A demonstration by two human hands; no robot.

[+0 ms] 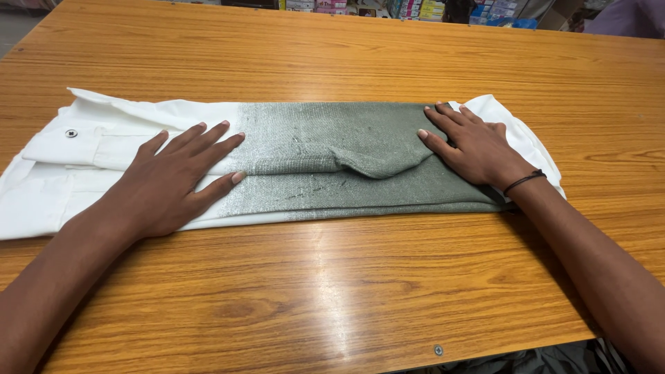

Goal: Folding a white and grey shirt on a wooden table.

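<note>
We are pressing both hands flat on a folded shirt (325, 163) that is lying across the middle of the wooden table (346, 291), stretched lengthwise from the left edge toward the right edge. The shirt is white at both ends and is fading into grey-green through its middle.

Our left hand (170, 183) is resting on the white part nearer the left edge, palm down, fingers spread and released, gripping nothing; the fingertips are reaching just onto the grey-green band. Beside it, a white cuff with a small dark button (71, 133) is lying close to the left edge.

Our right hand (471, 147) is lying on the grey-green part near the shirt's right end, palm down, fingers straight and loose, not clenching any cloth. A thin dark band (524, 181) is sitting around that wrist. Between our hands a fold of the grey-green cloth is bulging up slightly.

Along the far edge of the table, coloured boxes (422, 8) are standing on shelves behind it.
</note>
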